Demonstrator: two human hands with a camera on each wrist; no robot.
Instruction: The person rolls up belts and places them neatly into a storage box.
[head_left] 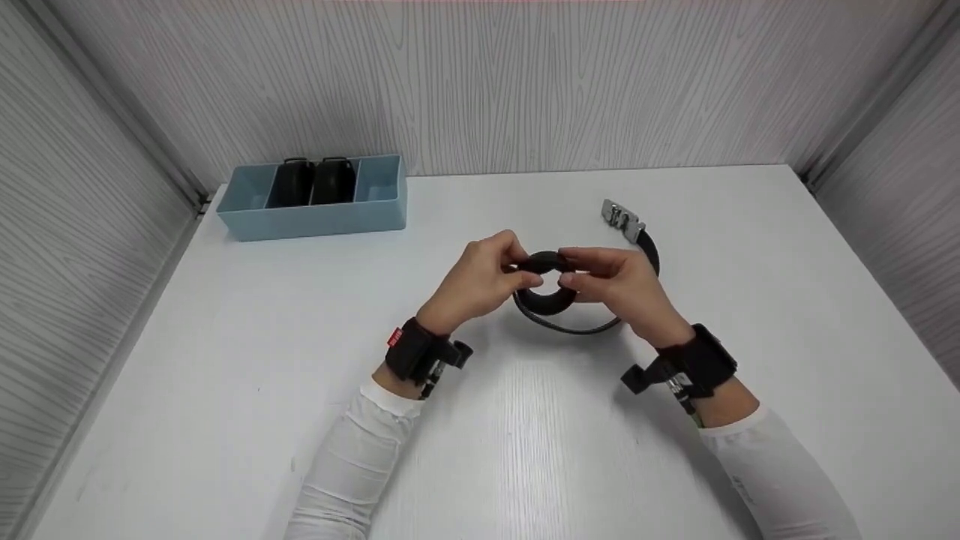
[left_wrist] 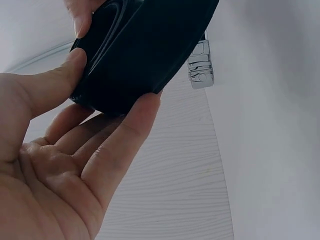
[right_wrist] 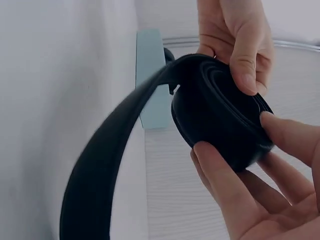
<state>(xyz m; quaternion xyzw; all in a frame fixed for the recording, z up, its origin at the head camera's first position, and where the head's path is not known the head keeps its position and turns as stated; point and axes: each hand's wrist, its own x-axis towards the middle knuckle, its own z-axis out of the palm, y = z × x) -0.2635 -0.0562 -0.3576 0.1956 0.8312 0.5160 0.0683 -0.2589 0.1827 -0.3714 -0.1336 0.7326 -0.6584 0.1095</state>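
Note:
A black belt is partly wound into a coil, held between both hands a little above the white table. My left hand pinches the left side of the coil between thumb and fingers. On the coil's opposite side, my right hand grips it the same way, thumb on the inner edge. The unwound strap loops out below the coil and behind the right hand. It ends in a silver buckle at the back. In the left wrist view, the coil's broad outer face shows above the fingertips.
A light blue divided tray stands at the back left of the table. Two black rolled items sit in its middle compartments. Grey wood-grain panels rise behind the table and at both sides.

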